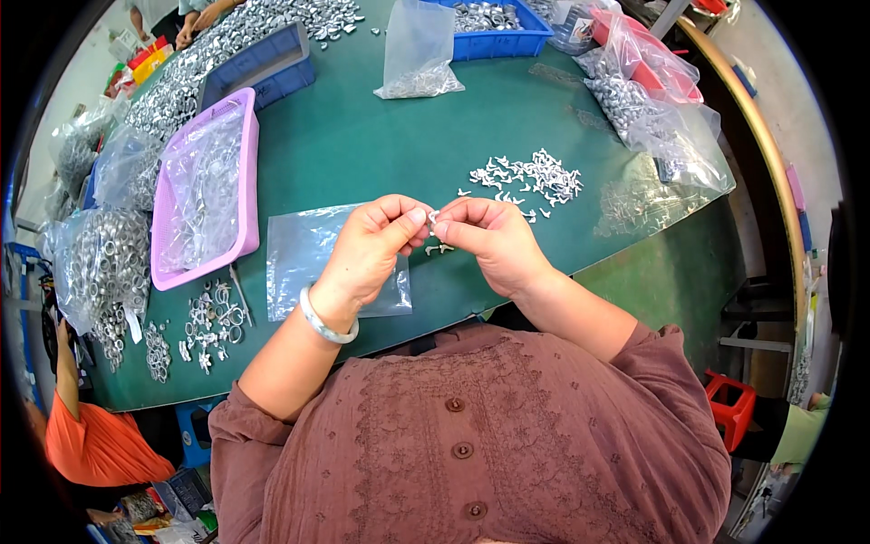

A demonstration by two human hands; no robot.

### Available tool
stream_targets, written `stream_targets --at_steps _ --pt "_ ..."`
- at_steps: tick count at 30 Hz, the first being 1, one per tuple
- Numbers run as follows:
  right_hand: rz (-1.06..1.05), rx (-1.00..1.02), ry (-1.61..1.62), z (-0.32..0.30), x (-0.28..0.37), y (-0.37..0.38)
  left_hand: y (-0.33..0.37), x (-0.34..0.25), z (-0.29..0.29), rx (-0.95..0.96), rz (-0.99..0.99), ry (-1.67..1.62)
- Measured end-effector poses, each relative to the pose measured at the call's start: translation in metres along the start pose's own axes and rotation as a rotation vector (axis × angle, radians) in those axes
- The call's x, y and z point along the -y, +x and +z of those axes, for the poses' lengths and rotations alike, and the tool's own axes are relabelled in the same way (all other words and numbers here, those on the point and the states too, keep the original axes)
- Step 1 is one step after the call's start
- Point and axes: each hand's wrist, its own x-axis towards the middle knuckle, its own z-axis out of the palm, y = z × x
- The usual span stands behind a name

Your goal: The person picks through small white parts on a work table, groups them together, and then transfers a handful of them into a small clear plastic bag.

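Observation:
My left hand (pixel 370 249) and my right hand (pixel 497 243) meet over the near part of the green table. Between their pinched fingertips is a small silvery metal piece (pixel 433 218), mostly covered by the fingers. A few loose curved metal pieces (pixel 441 248) lie on the table just below my hands. Beyond my right hand spreads a pile of small curved metal pieces (pixel 548 177), with some strays toward my fingers. Flat on the table, partly beneath my left hand and forearm, is a clear plastic bag (pixel 294 263).
A pink basket (pixel 249 181) holding clear bags stands left, near a bag of metal rings (pixel 104 263) and loose rings (pixel 216 313). Farther back are a blue-grey bin (pixel 281 72), a blue tray (pixel 507 45) and bagged parts (pixel 419 77). A person in orange (pixel 100 444) is at the left.

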Motion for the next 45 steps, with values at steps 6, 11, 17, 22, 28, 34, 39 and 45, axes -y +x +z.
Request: stream_targets --at_steps 6,11,17,22,28,34,39,45 --pt "0.061 0.014 0.101 -0.001 0.001 0.000 -0.001 0.001 0.001 0.000 0.006 -0.002" --pt "0.064 0.022 0.121 -0.002 0.000 0.000 -0.003 -0.001 0.003 -0.012 0.004 0.003" --pt "0.046 0.014 0.086 -0.005 -0.003 -0.001 0.000 -0.001 0.006 -0.018 -0.007 0.051" --pt "-0.163 0.016 -0.421 -0.016 -0.011 -0.006 0.004 0.012 0.005 -0.003 0.075 0.317" --pt "-0.523 -0.148 -0.899 -0.065 0.000 -0.014 0.009 0.025 0.012 0.040 0.361 1.019" --pt "-0.532 -0.251 -1.153 -0.116 0.009 -0.032 0.014 0.031 0.023 0.112 0.508 1.224" --pt "-0.574 -0.208 -1.375 -0.119 0.002 -0.038 0.024 0.028 0.028 0.109 0.548 1.291" --pt "-0.648 -0.198 -1.510 -0.108 -0.004 -0.036 0.037 0.026 0.048 0.281 0.583 1.384"
